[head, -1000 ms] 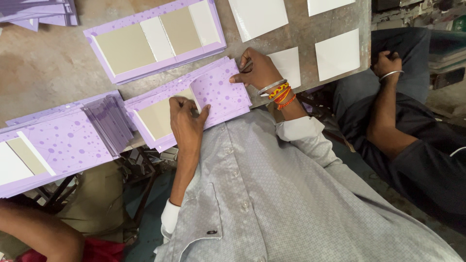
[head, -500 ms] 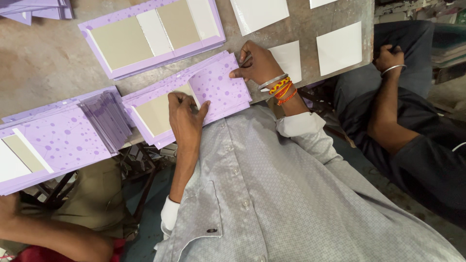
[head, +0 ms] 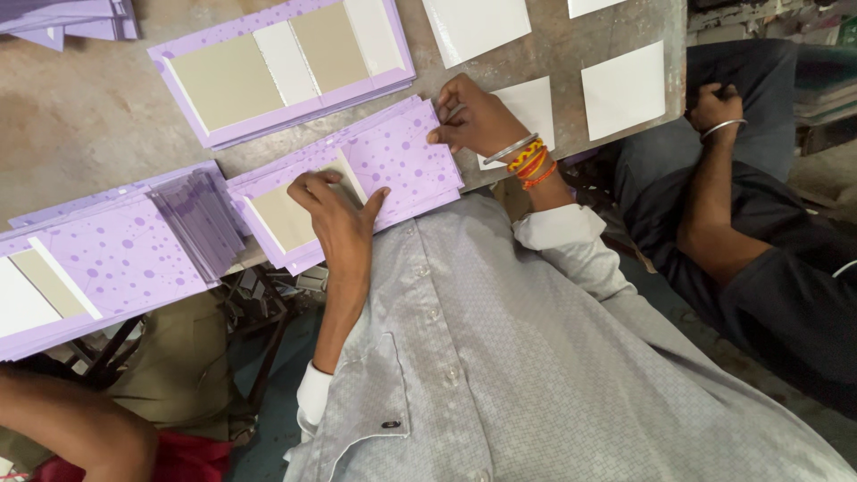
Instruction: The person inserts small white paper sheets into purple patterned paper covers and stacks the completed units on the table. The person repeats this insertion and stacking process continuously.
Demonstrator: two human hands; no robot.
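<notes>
A purple dotted paper cover (head: 406, 161) lies on the grey table (head: 80, 125), folded partly over beige boards (head: 281, 219). My left hand (head: 337, 221) presses flat on it, fingers spread across the beige board and the folded purple flap. My right hand (head: 473, 116), with coloured bangles on its wrist, pinches the cover's far right corner at the edge. My grey shirt fills the lower part of the view.
A second purple cover with beige and white boards (head: 286, 62) lies further back. A stack of purple covers (head: 98, 259) and thin purple strips (head: 201, 219) sit at the left. White squares (head: 623, 89) lie at the right. Another person's hand (head: 714, 105) rests at the right, and someone's arm (head: 71, 428) shows at the lower left.
Both hands stay on the purple cover in nearly the same places; only the view has shifted slightly.
</notes>
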